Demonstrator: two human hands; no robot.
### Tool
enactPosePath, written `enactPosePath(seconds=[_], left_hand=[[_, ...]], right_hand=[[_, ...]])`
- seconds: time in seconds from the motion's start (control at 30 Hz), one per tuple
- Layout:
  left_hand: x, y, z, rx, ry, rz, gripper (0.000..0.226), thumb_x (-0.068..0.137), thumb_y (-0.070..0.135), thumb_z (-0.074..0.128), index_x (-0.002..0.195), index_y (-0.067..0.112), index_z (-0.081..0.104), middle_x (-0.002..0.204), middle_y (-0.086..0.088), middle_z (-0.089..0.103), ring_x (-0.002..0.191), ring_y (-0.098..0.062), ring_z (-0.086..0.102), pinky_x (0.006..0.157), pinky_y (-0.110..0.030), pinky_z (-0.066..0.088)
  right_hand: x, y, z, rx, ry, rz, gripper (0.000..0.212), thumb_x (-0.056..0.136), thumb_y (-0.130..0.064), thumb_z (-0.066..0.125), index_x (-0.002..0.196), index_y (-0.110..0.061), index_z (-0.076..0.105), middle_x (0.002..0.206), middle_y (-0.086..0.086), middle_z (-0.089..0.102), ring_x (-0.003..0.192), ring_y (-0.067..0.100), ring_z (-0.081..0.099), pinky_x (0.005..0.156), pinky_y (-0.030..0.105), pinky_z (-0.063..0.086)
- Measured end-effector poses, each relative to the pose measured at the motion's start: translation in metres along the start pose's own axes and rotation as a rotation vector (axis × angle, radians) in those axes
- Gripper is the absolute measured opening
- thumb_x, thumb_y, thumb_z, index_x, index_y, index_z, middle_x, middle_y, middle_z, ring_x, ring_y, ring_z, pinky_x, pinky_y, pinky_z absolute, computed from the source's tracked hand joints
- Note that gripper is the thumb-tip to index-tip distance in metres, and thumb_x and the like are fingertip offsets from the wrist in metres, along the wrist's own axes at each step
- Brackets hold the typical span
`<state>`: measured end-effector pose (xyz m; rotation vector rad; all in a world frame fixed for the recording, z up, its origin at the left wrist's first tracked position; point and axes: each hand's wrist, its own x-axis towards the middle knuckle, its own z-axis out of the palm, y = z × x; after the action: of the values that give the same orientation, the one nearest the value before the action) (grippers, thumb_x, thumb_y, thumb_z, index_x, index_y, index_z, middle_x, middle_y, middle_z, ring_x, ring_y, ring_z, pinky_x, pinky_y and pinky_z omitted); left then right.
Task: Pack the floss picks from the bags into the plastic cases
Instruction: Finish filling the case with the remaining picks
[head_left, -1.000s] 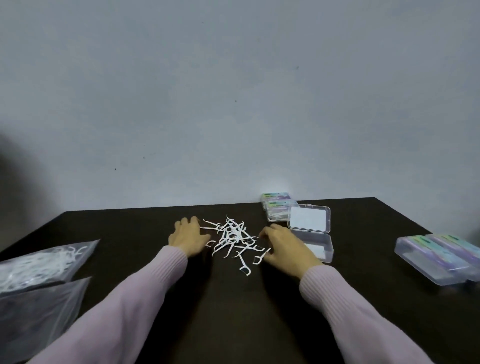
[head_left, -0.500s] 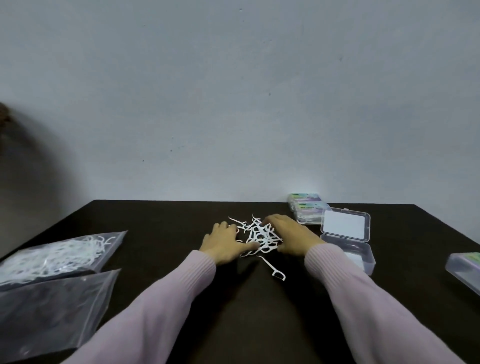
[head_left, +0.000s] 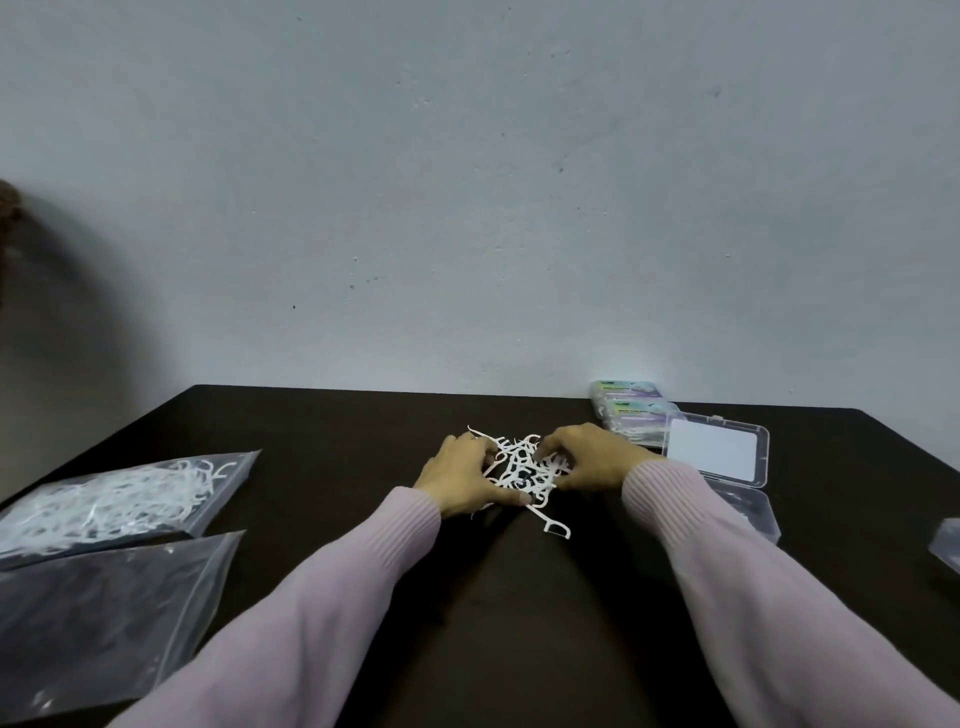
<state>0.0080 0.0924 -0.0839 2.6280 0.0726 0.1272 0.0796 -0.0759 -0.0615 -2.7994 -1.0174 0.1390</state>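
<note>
Both hands, the left hand and right hand, having closed in from either side, are cupping the floss picks into a tight heap on the table, fingers curled around it, readying a scoop toward the open case.

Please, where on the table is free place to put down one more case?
Bare table lies between the full bag and the left hand, and also behind the pile of picks up to the wall. It is crowded on the right, around the open case and the stacked cases.
</note>
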Motion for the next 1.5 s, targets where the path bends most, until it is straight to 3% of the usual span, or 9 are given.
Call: enactPosePath(seconds=[0.17,0.27,0.43,0.67,0.77,0.97,1.1,1.37,1.5], left_hand=[[0.002,-0.003,0.0,-0.147,-0.035,0.075,0.046,0.074,0.025,0.079,0.115,0.01,0.064,0.11,-0.006,0.065,0.094,-0.009,0.056,0.087,-0.018,0.045],[0.0,-0.002,-0.004,-0.168,-0.053,0.087,0.037,0.081,0.022,0.074,0.115,0.01,0.064,0.113,-0.005,0.065,0.098,-0.01,0.058,0.087,-0.015,0.044],[-0.005,0.003,-0.012,-0.072,-0.148,0.098,0.059,0.076,0.027,0.077,0.129,0.014,0.053,0.121,0.001,0.057,0.107,-0.008,0.052,0.09,-0.014,0.039],[-0.005,0.013,-0.009,-0.076,-0.122,0.089,0.043,0.091,0.026,0.058,0.132,0.011,0.052,0.134,-0.005,0.053,0.121,-0.015,0.05,0.099,-0.019,0.035],[-0.009,0.016,-0.003,-0.056,-0.134,0.121,0.066,0.08,0.038,0.071,0.135,0.008,0.047,0.133,-0.004,0.052,0.121,-0.016,0.05,0.101,-0.023,0.038],[-0.007,0.013,-0.002,-0.117,-0.11,0.153,0.057,0.076,0.024,0.078,0.127,0.01,0.054,0.12,-0.005,0.059,0.104,-0.012,0.054,0.09,-0.018,0.042],[-0.008,0.008,-0.006,-0.162,-0.166,0.15,0.06,0.077,0.016,0.076,0.131,0.012,0.05,0.121,0.0,0.057,0.105,-0.007,0.053,0.093,-0.014,0.04],[-0.004,0.0,-0.01,-0.175,-0.13,0.159,0.045,0.075,0.005,0.076,0.117,0.009,0.061,0.109,-0.003,0.064,0.087,-0.003,0.056,0.073,-0.003,0.044],[-0.003,0.003,-0.011,-0.162,-0.129,0.156,0.045,0.075,0.002,0.076,0.117,0.008,0.061,0.11,-0.006,0.065,0.094,-0.007,0.058,0.078,-0.006,0.046]], right_hand=[[-0.012,0.006,0.0,-0.001,0.086,-0.058,0.024,0.081,-0.023,0.07,0.104,-0.02,0.064,0.107,0.0,0.065,0.098,0.015,0.061,0.088,0.031,0.048],[-0.02,0.003,-0.003,-0.041,0.103,-0.06,0.035,0.081,-0.027,0.069,0.112,-0.019,0.056,0.104,-0.003,0.062,0.096,0.014,0.058,0.085,0.029,0.046],[-0.021,-0.001,0.0,-0.001,-0.062,0.003,0.07,0.081,-0.027,0.065,0.141,-0.015,0.032,0.141,0.005,0.041,0.128,0.021,0.041,0.108,0.035,0.034],[-0.023,-0.003,-0.001,-0.009,-0.004,-0.012,0.052,0.081,-0.038,0.067,0.127,-0.019,0.051,0.123,0.005,0.053,0.111,0.019,0.052,0.096,0.033,0.043],[-0.026,-0.006,-0.003,-0.099,0.004,0.005,0.052,0.078,-0.047,0.066,0.122,-0.02,0.055,0.119,0.002,0.051,0.112,0.017,0.049,0.096,0.037,0.041],[-0.031,-0.009,-0.005,0.034,-0.162,-0.028,0.063,0.08,-0.008,0.06,0.138,-0.015,0.036,0.137,0.007,0.043,0.124,0.02,0.043,0.102,0.026,0.035],[-0.029,-0.007,-0.008,-0.107,-0.189,-0.068,0.075,0.082,-0.014,0.064,0.146,-0.02,0.025,0.14,0.01,0.039,0.131,0.024,0.033,0.11,0.035,0.028],[-0.031,-0.005,-0.011,-0.194,-0.098,-0.077,0.041,0.085,-0.03,0.064,0.124,-0.02,0.053,0.124,0.003,0.053,0.118,0.019,0.047,0.1,0.038,0.04],[-0.034,-0.006,-0.009,-0.161,-0.042,-0.068,0.035,0.085,-0.028,0.064,0.117,-0.016,0.056,0.123,0.002,0.055,0.113,0.018,0.051,0.094,0.032,0.042]])
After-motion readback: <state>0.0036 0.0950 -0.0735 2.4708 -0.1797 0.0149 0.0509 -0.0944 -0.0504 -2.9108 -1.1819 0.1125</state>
